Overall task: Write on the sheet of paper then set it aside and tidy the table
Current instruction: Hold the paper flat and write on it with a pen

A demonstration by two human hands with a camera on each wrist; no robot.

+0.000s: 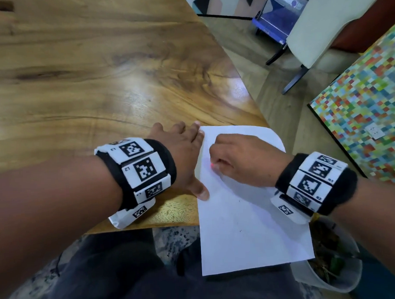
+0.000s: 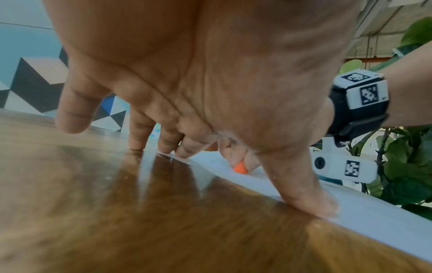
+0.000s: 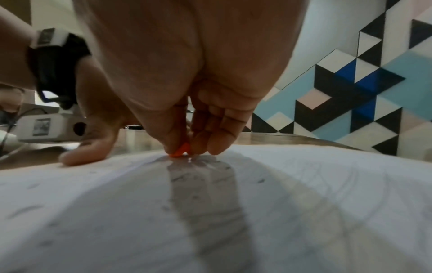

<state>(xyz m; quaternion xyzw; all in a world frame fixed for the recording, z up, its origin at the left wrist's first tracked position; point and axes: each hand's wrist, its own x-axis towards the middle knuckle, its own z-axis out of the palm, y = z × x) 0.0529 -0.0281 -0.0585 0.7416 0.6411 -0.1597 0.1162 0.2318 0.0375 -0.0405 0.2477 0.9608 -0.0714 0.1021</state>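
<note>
White paper lower centre. Orange pen tip. Brown grained table upper left. Black wristbands with white coded tags. Multicoloured checked panel at right. Wall in black, white, blue triangles.

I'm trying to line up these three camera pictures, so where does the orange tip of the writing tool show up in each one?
Head: orange tip a speck under the right hand, centre.
Left wrist: right of centre, beyond the left hand, above the paper's edge.
Right wrist: upper centre, pinched against the sheet of paper.
Shared landmark: the left thumb pressing the paper's edge.
</note>
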